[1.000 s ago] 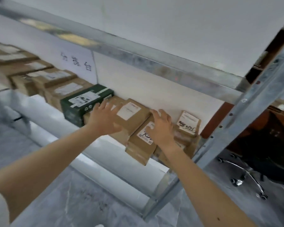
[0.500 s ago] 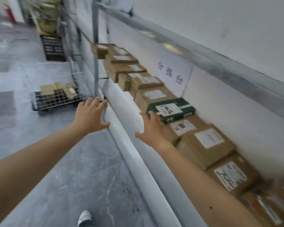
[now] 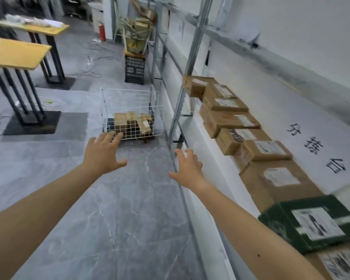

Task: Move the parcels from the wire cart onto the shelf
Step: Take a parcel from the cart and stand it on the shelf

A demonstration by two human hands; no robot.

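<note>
Above the grey stone floor, left hand and right hand stretch forward empty, fingers spread, the white wire cart with brown cardboard parcels nearer than before.

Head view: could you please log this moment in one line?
left hand: open | right hand: open | cart: holds parcels | shelf: boxes in row

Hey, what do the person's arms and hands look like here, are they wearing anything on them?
Nothing is worn. The left hand and right hand have no gloves, rings, watch or bracelet. The arms are uncovered to the frame edge, no sleeve in view. The right forearm carries one small dark spot.
</note>
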